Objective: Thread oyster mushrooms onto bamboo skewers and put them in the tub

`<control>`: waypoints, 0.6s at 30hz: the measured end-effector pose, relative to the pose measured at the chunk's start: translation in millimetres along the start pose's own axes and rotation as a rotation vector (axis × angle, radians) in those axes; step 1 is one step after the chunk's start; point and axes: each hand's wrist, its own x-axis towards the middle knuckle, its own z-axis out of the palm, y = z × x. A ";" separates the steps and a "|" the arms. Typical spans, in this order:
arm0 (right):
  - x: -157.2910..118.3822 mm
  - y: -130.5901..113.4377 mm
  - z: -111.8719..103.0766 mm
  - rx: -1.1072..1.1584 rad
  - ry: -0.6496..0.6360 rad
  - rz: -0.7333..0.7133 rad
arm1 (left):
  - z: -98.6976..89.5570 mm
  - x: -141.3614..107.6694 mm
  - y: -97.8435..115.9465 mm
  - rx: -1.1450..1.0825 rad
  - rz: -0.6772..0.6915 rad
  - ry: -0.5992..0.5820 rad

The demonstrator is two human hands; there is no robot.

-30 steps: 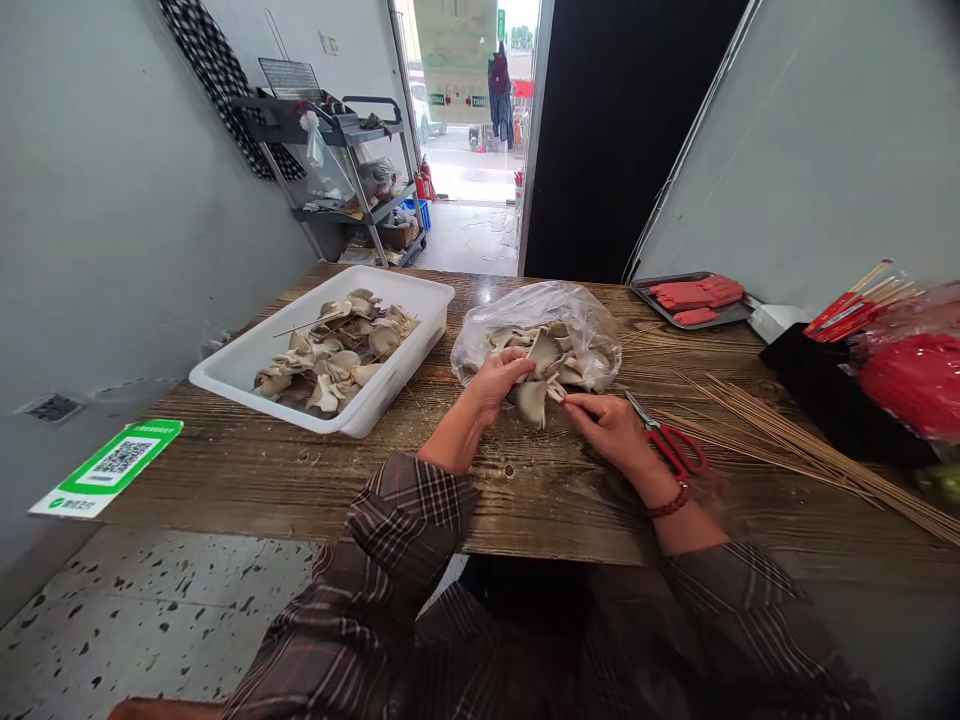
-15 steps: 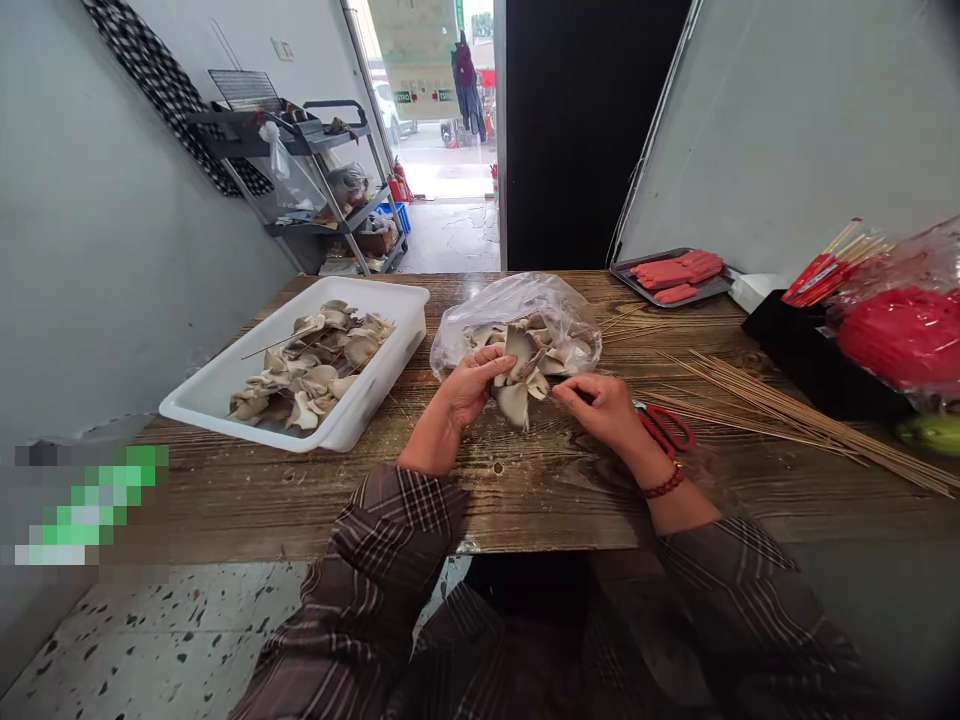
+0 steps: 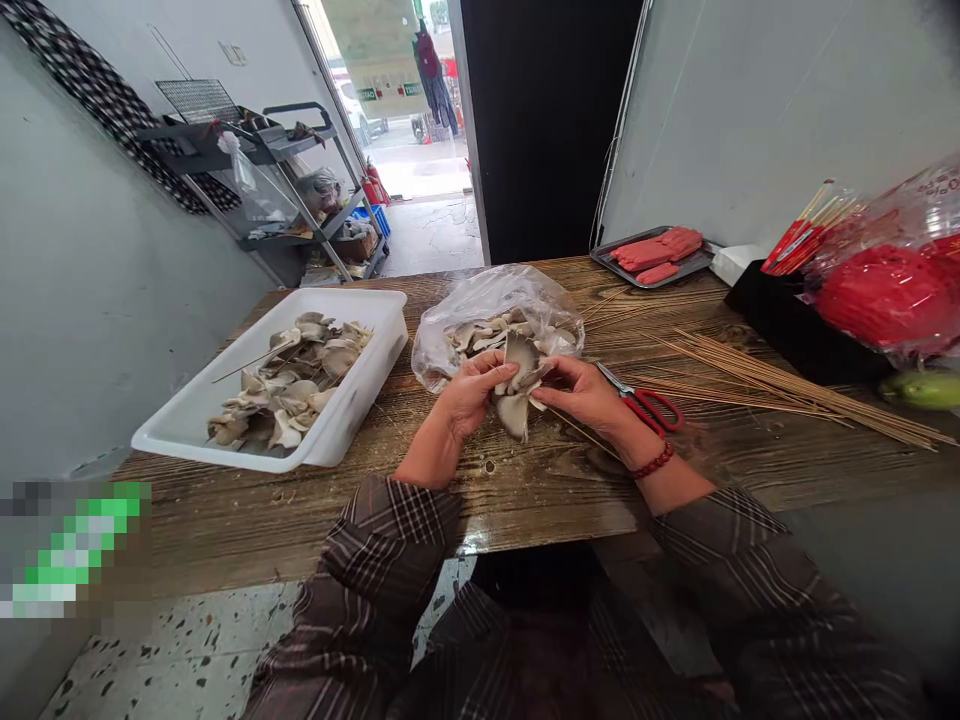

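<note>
My left hand (image 3: 474,392) is closed on a cluster of grey-white oyster mushrooms (image 3: 513,412), thumb on top. From the other side my right hand (image 3: 585,395) pinches the edge of the same cluster between thumb and fingers. A thin bamboo skewer (image 3: 581,430) slants from the cluster down below my right hand; whether the hand grips it is hidden. Just behind the hands, a clear plastic bag (image 3: 491,290) lies open with more oyster mushrooms (image 3: 480,332) inside. Scissors with red handles (image 3: 654,410) rest beside my right wrist.
At the left stands a white plastic tub (image 3: 345,430) of oyster mushrooms with a skewer across them. Loose bamboo skewers (image 3: 780,380) lie at the right. Behind them are a dark tray (image 3: 641,278) of pink-red sticks and a black box (image 3: 795,325) beside red bagged goods (image 3: 885,300).
My right hand has moved in to the left and now touches the mushroom cluster. The skewer below it has come into sight. The whole view has shifted slightly.
</note>
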 end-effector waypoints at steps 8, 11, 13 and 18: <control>-0.8 5.7 -2.0 -0.027 -0.031 0.022 | 3.4 2.5 -5.2 0.002 0.024 0.084; -1.0 7.2 -4.1 0.000 -0.055 0.060 | 2.9 1.9 -3.3 0.019 0.011 0.059; -1.5 6.2 -6.8 -0.028 -0.030 0.073 | 0.0 1.8 -0.3 0.006 -0.007 0.064; -5.5 0.3 -12.3 -0.347 0.035 0.024 | -11.0 2.0 6.9 -0.071 0.030 0.155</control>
